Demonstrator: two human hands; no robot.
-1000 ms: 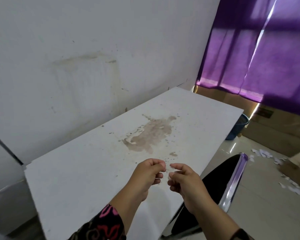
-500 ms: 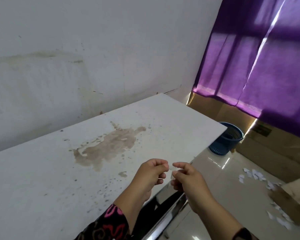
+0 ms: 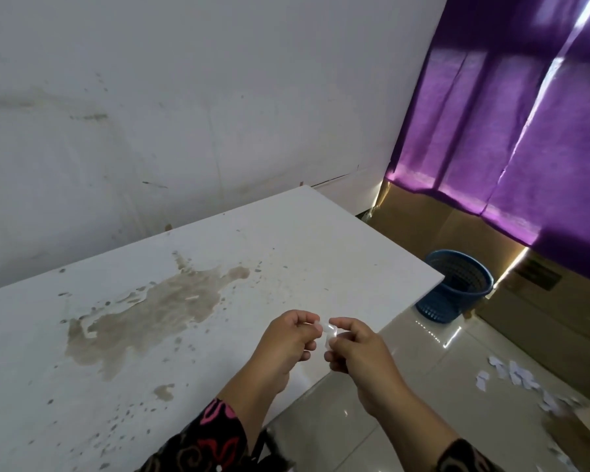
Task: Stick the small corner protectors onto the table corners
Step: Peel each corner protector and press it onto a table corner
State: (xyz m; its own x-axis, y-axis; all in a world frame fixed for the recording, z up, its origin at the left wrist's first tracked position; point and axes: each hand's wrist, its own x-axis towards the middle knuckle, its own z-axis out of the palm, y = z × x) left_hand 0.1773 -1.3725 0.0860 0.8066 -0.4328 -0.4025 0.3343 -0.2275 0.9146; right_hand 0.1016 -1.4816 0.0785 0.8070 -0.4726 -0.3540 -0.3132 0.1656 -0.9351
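Above the near edge of the white counter [image 3: 286, 247], a small translucent corner protector [image 3: 329, 330] sits pinched between the two hands. The left hand [image 3: 288, 338] has its fingers curled, thumb and forefinger nipping the piece's left end. The right hand [image 3: 358, 349] is curled the same way and nips the right end from the other side. The fingertips of the two hands nearly meet around it. Whether a backing film is coming off is too small to tell.

The piece looks feather-light and made of clear, soft plastic, so it will likely flex under a firm squeeze rather than crack. It is probably slick on its outer faces and tacky on the inner one. It seems best held by the outer faces or the rims, with a light pinch, keeping the fingertips off the adhesive side so the glue stays clean. Being tiny and nearly colourless, it would be hard to find against the white top or the pale floor tiles if it slipped.

The protector hangs right at the fingertips, clear of the counter surface. It is well apart from the counter's far right corner [image 3: 438, 277], which juts out near the blue basket [image 3: 457, 291].
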